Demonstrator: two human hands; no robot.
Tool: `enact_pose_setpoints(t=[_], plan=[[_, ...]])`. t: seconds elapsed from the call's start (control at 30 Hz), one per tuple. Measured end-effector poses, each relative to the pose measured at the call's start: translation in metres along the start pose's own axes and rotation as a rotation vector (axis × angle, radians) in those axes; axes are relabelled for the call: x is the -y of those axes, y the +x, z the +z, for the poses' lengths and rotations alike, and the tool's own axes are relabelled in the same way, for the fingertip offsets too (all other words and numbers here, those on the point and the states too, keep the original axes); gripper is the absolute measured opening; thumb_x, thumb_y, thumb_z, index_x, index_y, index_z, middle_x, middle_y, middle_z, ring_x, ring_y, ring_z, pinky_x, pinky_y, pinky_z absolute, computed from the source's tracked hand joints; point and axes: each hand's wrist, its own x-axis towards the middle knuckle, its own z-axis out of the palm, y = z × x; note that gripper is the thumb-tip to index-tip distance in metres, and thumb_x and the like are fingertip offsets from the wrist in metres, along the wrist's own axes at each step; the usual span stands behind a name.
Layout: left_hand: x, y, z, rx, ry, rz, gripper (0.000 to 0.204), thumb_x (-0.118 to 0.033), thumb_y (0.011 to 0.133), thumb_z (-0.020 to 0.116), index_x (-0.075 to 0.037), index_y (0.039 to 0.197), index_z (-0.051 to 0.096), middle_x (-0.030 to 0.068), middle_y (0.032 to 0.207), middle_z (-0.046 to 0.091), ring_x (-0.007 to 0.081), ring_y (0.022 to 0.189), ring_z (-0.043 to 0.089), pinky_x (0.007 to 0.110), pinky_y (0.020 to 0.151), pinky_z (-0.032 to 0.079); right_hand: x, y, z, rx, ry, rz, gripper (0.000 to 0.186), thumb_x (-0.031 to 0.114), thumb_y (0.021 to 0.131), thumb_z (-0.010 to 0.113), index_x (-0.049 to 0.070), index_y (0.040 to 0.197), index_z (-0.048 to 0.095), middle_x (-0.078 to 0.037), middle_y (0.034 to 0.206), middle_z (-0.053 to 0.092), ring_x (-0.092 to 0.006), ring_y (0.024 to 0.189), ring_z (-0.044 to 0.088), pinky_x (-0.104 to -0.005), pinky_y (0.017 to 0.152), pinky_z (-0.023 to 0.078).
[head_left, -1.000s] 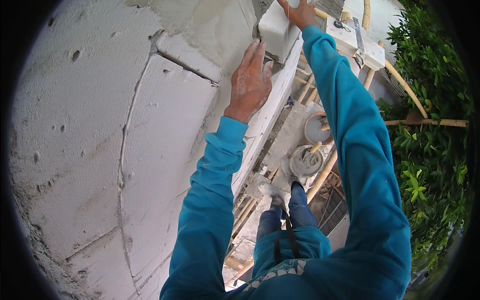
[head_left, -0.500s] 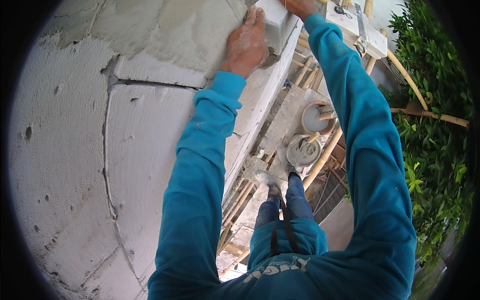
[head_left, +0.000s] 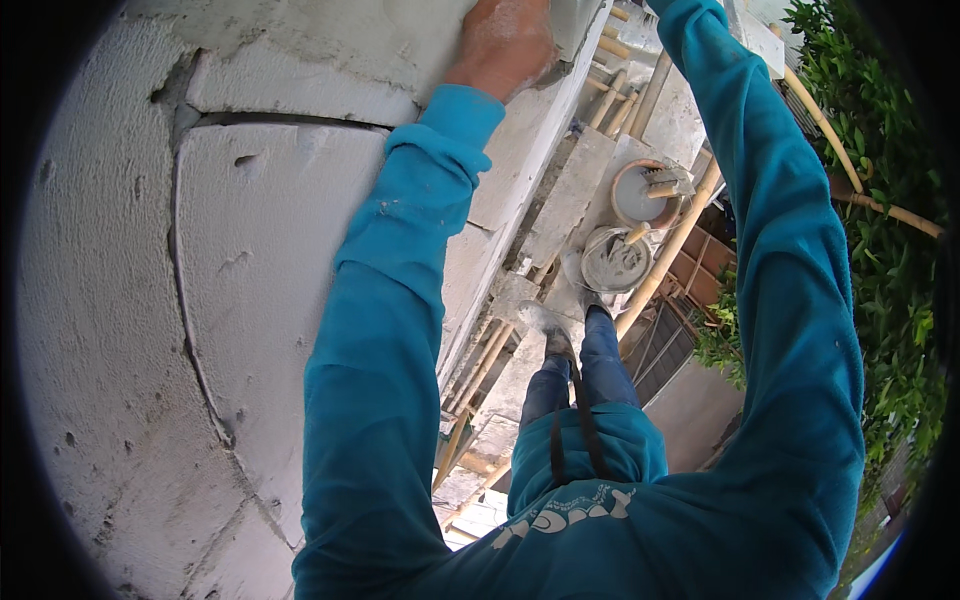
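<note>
At the upper edge, my left hand [head_left: 505,45] rests against the pale block wall [head_left: 265,220], near its corner. Its fingers are cut off by the edge of the picture, so what they do is hidden. Grey mortar [head_left: 370,45] covers the wall's upper part beside that hand. My right arm, in a teal sleeve [head_left: 790,260], reaches up past the top edge; the right hand itself is out of the picture.
Below, my feet stand on scaffold boards [head_left: 570,200] beside a bucket of grey mortar [head_left: 616,262] and a round tub [head_left: 645,195] with a trowel [head_left: 670,185] across it. Bamboo poles [head_left: 670,245] flank the boards. Leafy shrubs [head_left: 880,290] grow at the right.
Both hands sit higher in the picture: the left hand's fingers have passed beyond the top edge, and the right hand has left the view. The wall and scaffold have shifted slightly with the view.
</note>
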Motion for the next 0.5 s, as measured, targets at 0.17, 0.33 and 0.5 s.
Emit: enact_pose_setpoints(t=[0.17, 0.33, 0.5], plan=[[-0.025, 0.038, -0.029, 0.548, 0.026, -0.395, 0.072, -0.013, 0.082, 0.066, -0.002, 0.145, 0.032, 0.0181, 0.153, 0.030, 0.0387, 0.119, 0.054, 0.042, 0.099, 0.047, 0.053, -0.037, -0.039, 0.221, -0.175, 0.185, 0.096, 0.071, 0.082, 0.053, 0.009, 0.150, 0.026, -0.034, 0.149, 0.025, -0.0443, 0.136, 0.035, -0.0475, 0.112, 0.031], [-0.021, 0.036, -0.014, 0.414, 0.145, -0.253, 0.087, -0.009, 0.068, 0.073, 0.004, 0.144, 0.034, 0.0277, 0.148, 0.033, 0.0387, 0.098, 0.066, 0.043, 0.082, 0.057, 0.068, -0.004, -0.046, -0.054, -0.384, -0.178, 0.072, 0.055, 0.085, 0.058, 0.008, 0.138, 0.044, -0.026, 0.150, 0.029, -0.0448, 0.138, 0.030, -0.0599, 0.110, 0.027], [-0.023, 0.036, -0.019, 0.235, -0.030, -0.230, 0.076, -0.008, 0.072, 0.065, 0.009, 0.140, 0.035, 0.0319, 0.138, 0.043, 0.0411, 0.107, 0.059, 0.043, 0.088, 0.051, 0.079, -0.006, -0.027, 0.195, -0.274, -0.516, 0.048, 0.044, 0.085, 0.052, 0.005, 0.107, 0.067, -0.024, 0.116, 0.060, -0.0383, 0.115, 0.054, -0.0554, 0.100, 0.039]])
